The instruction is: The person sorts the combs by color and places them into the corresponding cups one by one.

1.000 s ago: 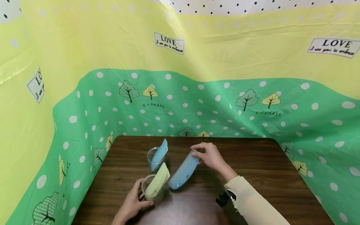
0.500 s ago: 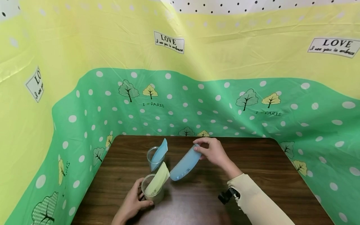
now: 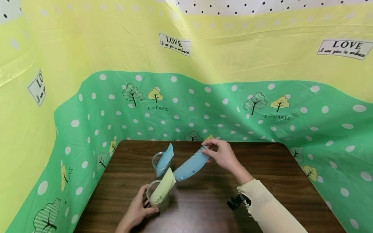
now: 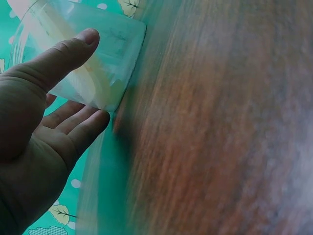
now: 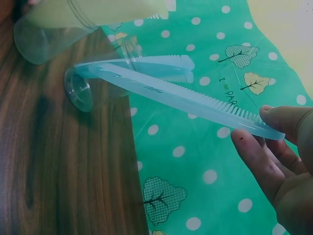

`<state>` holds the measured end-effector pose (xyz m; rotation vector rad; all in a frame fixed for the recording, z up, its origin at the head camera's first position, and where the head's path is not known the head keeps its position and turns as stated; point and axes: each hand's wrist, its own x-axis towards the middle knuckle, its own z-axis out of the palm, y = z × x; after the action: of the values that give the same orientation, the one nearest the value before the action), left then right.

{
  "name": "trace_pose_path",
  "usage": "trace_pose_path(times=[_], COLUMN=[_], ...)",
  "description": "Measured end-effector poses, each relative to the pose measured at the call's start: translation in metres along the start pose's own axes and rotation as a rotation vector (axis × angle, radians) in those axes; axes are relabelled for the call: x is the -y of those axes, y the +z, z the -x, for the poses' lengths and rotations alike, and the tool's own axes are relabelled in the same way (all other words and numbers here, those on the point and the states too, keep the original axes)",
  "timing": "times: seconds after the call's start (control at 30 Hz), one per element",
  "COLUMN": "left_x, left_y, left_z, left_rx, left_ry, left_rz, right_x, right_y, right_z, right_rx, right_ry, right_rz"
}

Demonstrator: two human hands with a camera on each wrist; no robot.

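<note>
My left hand [image 3: 137, 207] holds a clear plastic cup [image 3: 164, 204] round its side, thumb in front. A pale yellow comb [image 3: 163, 187] leans in that cup and sticks out over the rim. In the left wrist view the cup [image 4: 124, 41] stands at the wooden surface. My right hand [image 3: 222, 157] pinches one end of a light blue comb [image 3: 192, 165], held tilted above the table with its teeth up and to the left. Its far end comes close to the yellow comb; I cannot tell whether they touch. Behind stands a second clear cup [image 3: 155, 159] with another blue comb [image 3: 166, 157] inside.
A dark brown wooden table [image 3: 262, 181] lies under everything. Green and yellow patterned cloth [image 3: 186, 97] hangs round its back and sides. A black wrist camera [image 3: 236, 202] sits at the right sleeve [image 3: 268, 205].
My right hand has moved slightly up and right. The blue comb's lower end has swung upward, so the comb lies flatter. The left hand and both cups have stayed put.
</note>
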<state>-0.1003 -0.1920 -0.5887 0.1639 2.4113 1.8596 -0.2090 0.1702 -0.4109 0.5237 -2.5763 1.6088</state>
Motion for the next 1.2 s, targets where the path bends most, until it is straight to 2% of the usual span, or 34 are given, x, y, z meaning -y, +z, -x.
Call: trace_pose_path(times=[0.83,1.2], left_x=[-0.001,-0.001], left_y=[0.000,0.000], left_z=[0.001,0.002], left_rx=[-0.011,-0.013], left_ry=[0.011,0.016], left_rz=[-0.011,-0.011], right_x=[0.023,0.034], right_y=[0.001,0.009], right_z=[0.003,-0.001], right_rx=[-0.015,-0.020], right_ry=[-0.074,-0.083], right_rz=[-0.089,-0.137])
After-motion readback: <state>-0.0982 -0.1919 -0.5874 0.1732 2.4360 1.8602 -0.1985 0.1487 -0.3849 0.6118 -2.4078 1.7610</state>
